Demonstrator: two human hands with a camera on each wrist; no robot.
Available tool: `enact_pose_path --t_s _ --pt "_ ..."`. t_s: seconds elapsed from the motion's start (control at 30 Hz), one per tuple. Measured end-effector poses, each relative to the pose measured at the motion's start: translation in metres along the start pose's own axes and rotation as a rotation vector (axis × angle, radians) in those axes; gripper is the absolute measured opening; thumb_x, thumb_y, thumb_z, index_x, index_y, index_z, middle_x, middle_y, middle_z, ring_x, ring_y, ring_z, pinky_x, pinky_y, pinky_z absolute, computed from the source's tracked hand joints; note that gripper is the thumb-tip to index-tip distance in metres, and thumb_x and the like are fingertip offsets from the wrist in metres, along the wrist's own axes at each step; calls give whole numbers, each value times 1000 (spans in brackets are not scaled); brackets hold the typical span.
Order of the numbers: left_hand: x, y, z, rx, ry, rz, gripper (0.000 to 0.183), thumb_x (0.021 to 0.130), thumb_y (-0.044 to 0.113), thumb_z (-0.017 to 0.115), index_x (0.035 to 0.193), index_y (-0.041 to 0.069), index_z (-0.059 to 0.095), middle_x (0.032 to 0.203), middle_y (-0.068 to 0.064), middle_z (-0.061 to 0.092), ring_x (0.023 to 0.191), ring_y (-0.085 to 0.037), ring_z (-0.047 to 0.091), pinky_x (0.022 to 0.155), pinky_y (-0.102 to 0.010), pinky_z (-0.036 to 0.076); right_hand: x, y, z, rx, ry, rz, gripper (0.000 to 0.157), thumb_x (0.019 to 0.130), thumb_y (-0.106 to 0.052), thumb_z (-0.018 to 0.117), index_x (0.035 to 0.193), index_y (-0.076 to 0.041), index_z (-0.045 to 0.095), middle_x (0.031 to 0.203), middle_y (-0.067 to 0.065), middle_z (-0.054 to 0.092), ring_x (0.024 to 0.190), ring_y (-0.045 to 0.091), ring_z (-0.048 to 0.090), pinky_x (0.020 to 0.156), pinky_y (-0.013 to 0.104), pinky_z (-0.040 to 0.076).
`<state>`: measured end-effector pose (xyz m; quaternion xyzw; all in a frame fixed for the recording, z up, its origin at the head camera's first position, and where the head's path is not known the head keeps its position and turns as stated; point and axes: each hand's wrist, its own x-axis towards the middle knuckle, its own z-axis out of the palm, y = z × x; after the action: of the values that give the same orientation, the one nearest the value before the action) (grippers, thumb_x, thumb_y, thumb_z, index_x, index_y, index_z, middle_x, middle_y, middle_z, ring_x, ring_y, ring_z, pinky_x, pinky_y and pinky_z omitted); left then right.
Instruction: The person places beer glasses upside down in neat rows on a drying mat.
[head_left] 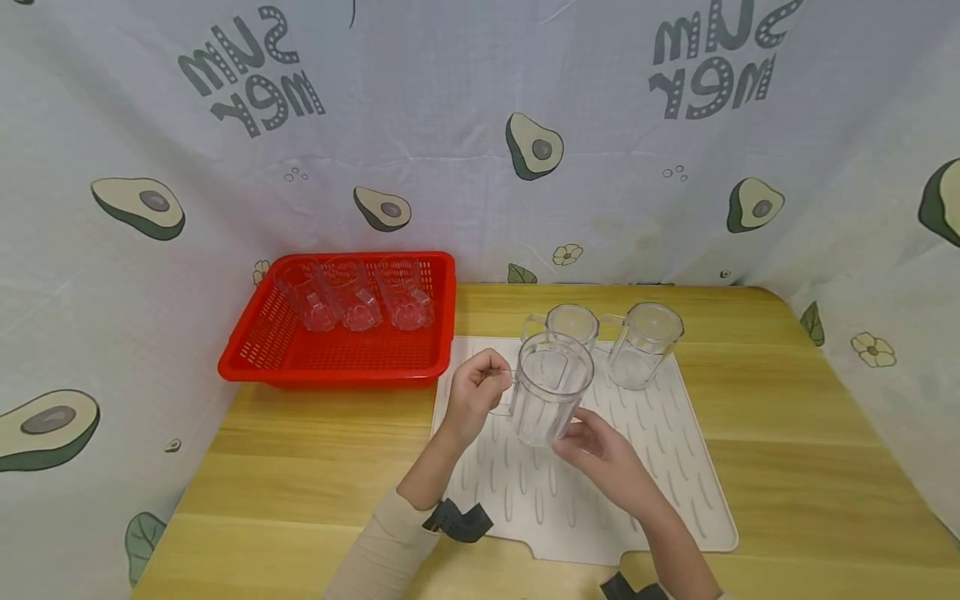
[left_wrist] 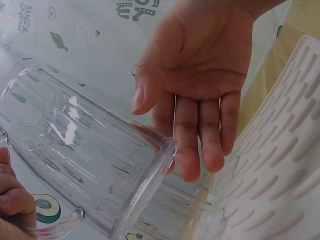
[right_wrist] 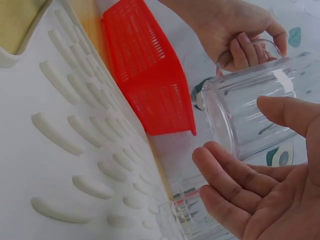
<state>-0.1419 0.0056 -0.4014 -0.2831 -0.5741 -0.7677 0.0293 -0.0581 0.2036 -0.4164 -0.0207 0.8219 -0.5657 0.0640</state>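
Observation:
A clear plastic-looking mug point(head_left: 551, 392) is held up over the white ribbed mat point(head_left: 600, 517). My left hand point(head_left: 472, 396) grips it by the handle, fingers curled through the loop, as the right wrist view shows. Its rim tilts up toward the head camera. Beside the mug's base is my right hand point(head_left: 603, 462), palm turned up and fingers loosely extended. The fingertips point(left_wrist: 189, 170) are close against the base; whether they touch it I cannot tell. Two more clear mugs, one behind point(head_left: 576, 321) and one to the right point(head_left: 645, 346), stand on the mat's far part.
A red slotted basket point(head_left: 330, 371) stands at the back left of the wooden table point(head_left: 322, 467), with three clear mugs point(head_left: 405, 292) leaning inside its far side. A curtain point(head_left: 450, 108) printed with avocados hangs behind and at the sides.

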Motion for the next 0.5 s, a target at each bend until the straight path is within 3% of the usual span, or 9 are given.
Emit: enact_pose_path --t_s 0.13,0.33,0.5 --pt "0 -1 -1 13 5 3 15 87 1 44 78 -11 47 55 2 34 49 -11 30 45 -21 26 3 -1 -2 127 -43 54 57 96 -17 62 142 6 38 113 17 65 106 26 63 95 38 47" --pt "0 -1 -3 20 15 8 13 86 -1 44 78 -10 47 54 1 34 48 -11 30 44 -21 26 7 0 -2 230 -56 138 52 101 -27 51 135 11 44 109 16 68 100 20 66 98 37 47" --pt "1 -1 -4 19 21 29 13 86 -1 45 77 -10 47 54 0 33 48 -11 29 44 -21 25 13 7 0 467 -175 160 62 106 -38 33 129 19 40 105 16 70 94 20 69 88 33 53"
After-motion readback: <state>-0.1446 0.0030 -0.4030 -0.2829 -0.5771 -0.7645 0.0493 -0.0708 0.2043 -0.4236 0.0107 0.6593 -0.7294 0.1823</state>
